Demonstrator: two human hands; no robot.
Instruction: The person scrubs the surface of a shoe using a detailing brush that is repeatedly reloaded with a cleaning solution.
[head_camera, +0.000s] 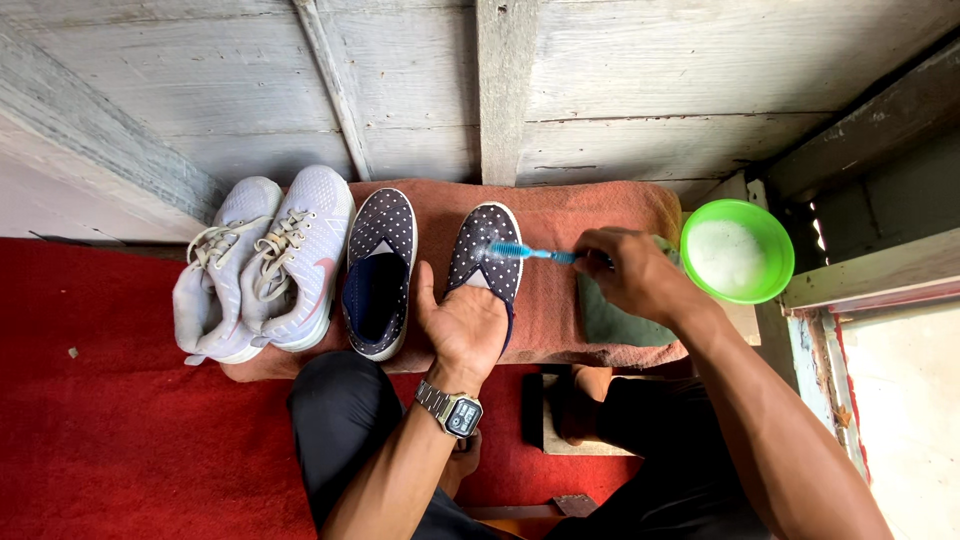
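Observation:
My left hand (462, 322) rests on the heel end of a navy dotted slip-on shoe (487, 248), holding it down on a rust-coloured towel (590, 222). In my right hand (628, 272) is a blue toothbrush (530, 252), its bristle head touching the toe of that shoe. The matching dotted shoe (380, 268) lies just to the left, open side up. A watch sits on my left wrist.
A pair of light grey laced sneakers (262, 262) lies at the towel's left end. A green bowl of white foam (737, 251) stands to the right. A folded green cloth (612, 325) lies under my right hand. Red carpet (110, 420) covers the floor; a wooden wall is behind.

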